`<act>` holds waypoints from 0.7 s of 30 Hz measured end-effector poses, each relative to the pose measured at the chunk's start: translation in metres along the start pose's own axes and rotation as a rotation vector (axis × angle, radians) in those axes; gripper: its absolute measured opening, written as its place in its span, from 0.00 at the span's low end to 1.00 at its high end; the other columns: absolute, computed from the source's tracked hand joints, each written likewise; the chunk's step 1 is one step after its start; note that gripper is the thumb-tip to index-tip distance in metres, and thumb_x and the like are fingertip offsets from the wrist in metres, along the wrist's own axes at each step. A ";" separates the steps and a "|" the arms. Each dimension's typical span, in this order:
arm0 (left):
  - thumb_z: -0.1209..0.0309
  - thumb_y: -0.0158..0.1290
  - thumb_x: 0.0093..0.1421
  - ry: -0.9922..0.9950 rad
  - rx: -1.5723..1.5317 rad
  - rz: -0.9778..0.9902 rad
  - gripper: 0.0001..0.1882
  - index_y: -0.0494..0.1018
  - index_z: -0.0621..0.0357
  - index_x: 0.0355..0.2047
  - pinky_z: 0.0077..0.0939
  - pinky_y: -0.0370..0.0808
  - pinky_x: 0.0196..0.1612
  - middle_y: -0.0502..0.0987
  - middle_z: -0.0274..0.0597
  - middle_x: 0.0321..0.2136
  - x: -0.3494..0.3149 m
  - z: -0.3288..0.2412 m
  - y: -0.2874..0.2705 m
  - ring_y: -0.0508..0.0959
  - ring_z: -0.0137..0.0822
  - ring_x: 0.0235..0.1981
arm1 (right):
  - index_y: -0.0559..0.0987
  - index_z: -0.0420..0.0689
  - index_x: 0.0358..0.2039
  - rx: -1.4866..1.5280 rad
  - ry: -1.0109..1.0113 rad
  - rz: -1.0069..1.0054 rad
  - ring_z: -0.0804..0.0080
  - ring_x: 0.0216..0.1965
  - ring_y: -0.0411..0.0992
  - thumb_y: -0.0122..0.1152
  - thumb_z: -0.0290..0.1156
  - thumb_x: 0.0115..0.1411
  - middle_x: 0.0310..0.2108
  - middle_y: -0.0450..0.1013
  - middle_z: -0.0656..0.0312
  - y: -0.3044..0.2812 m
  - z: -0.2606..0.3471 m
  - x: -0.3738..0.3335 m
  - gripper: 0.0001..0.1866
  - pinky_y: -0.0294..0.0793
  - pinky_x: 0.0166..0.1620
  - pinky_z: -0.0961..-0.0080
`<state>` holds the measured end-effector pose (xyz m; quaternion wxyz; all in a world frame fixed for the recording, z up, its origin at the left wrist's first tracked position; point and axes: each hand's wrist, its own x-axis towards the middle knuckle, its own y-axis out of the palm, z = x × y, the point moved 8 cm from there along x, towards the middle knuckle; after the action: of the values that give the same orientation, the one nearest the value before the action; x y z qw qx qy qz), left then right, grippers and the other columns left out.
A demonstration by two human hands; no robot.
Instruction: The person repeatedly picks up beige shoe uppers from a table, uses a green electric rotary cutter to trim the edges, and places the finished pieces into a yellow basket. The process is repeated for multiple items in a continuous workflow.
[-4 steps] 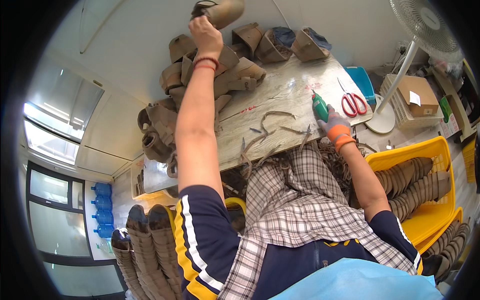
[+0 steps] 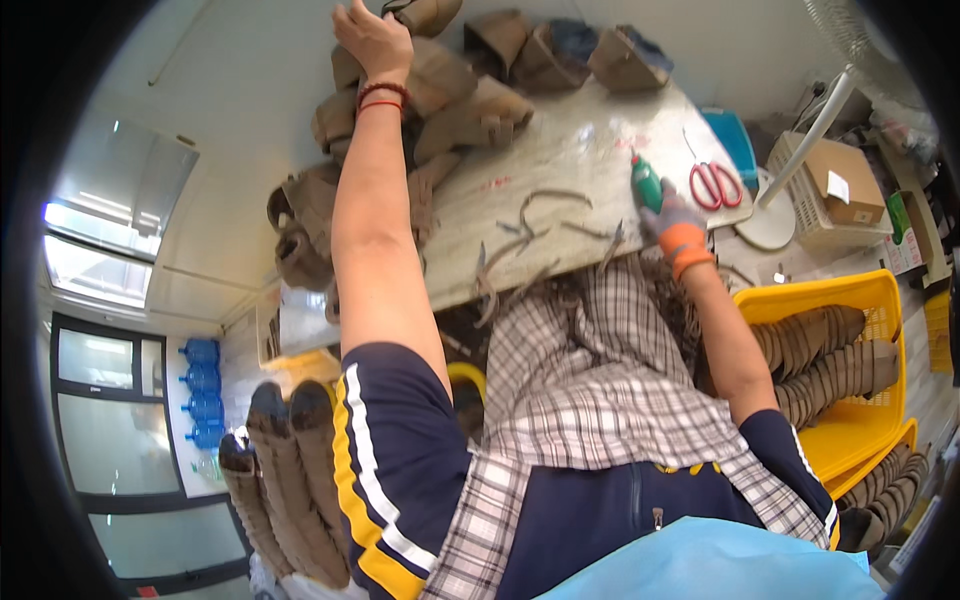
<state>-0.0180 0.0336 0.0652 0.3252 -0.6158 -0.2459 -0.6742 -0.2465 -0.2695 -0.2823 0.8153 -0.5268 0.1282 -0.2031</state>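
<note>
High at the far left, my left hand (image 2: 375,42) has its fingers spread, beside a brown shoe-upper-like piece (image 2: 430,14) on top of a heap. More such brown pieces (image 2: 440,80) lie heaped below it on the table (image 2: 570,160). My right hand (image 2: 676,222), in a grey glove with an orange cuff, has its fingers round the rear end of a green bottle-shaped tool (image 2: 646,182) with a narrow tip, low over the tabletop. To the right of the tool lie red-handled scissors (image 2: 716,186). Several loose brown strips (image 2: 545,205) are scattered along the near edge.
A yellow crate (image 2: 860,425) with stacked brown pieces stands at my right. More tall brown stacks (image 2: 285,470) stand at lower left. Past the table's right end are a white fan (image 2: 800,150), a blue bin (image 2: 730,145) and a cardboard box (image 2: 845,188).
My left hand has moved left and up, and its fingers have opened off the brown piece. The view has shifted slightly; my right hand stays at the green tool.
</note>
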 end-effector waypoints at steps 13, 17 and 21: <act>0.42 0.47 0.59 -0.465 -0.234 1.058 0.40 0.55 0.51 0.65 0.41 0.43 0.68 0.58 0.47 0.64 -0.361 -0.070 -0.085 0.53 0.44 0.67 | 0.72 0.39 0.53 0.402 -0.073 -0.086 0.50 0.43 0.75 0.62 0.60 0.50 0.42 0.75 0.44 -0.006 -0.042 0.083 0.40 0.73 0.46 0.63; 0.41 0.49 0.57 -0.249 -0.467 1.162 0.41 0.54 0.47 0.66 0.44 0.39 0.69 0.55 0.46 0.65 -0.347 -0.146 -0.038 0.50 0.44 0.68 | 0.71 0.41 0.55 0.380 -0.143 -0.042 0.51 0.44 0.75 0.63 0.57 0.50 0.44 0.75 0.45 0.007 -0.040 0.077 0.39 0.72 0.47 0.65; 0.45 0.51 0.57 0.162 -0.753 1.262 0.36 0.60 0.45 0.62 0.46 0.42 0.68 0.57 0.45 0.64 -0.331 -0.277 -0.044 0.52 0.46 0.67 | 0.68 0.43 0.58 0.314 -0.138 -0.037 0.52 0.45 0.75 0.61 0.56 0.51 0.45 0.75 0.46 0.004 -0.037 0.039 0.40 0.73 0.48 0.65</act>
<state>-0.2266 -0.0948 -0.2930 0.4349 -0.6584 0.4277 -0.4410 -0.2265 -0.3162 -0.3004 0.8907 -0.4078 0.0287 -0.1988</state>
